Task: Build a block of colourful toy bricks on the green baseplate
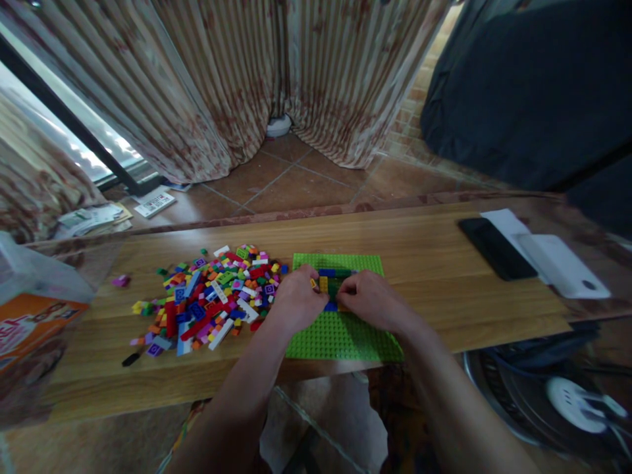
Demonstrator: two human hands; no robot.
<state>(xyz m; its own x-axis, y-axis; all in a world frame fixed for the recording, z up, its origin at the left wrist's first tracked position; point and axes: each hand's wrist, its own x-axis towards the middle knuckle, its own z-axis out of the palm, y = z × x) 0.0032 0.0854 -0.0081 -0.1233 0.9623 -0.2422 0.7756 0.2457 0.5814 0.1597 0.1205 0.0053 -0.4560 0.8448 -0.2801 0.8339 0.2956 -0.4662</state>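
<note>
A small cluster of blue, yellow and green plastic bricks (pixel 323 284) sat on the far half of the square lime-green studded baseplate (pixel 340 336), seemingly only partly built; the near half showed open studs. The left hand (pixel 299 296) curled its fingers at the cluster's left, the right hand (pixel 370 299) bent its own at the right; whether either gripped a brick, I cannot tell. Left lay a loose multicoloured brick pile (pixel 212 296). Farther left, an orange-and-white box (pixel 39 322) bore cut-off, unreadable lettering; print on the white flat booklet (pixel 155 203) on the floor was too small.

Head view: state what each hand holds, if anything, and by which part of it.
It cannot be told: the left hand and right hand are both at the bricks on the green baseplate, and any grip is hidden.
</note>
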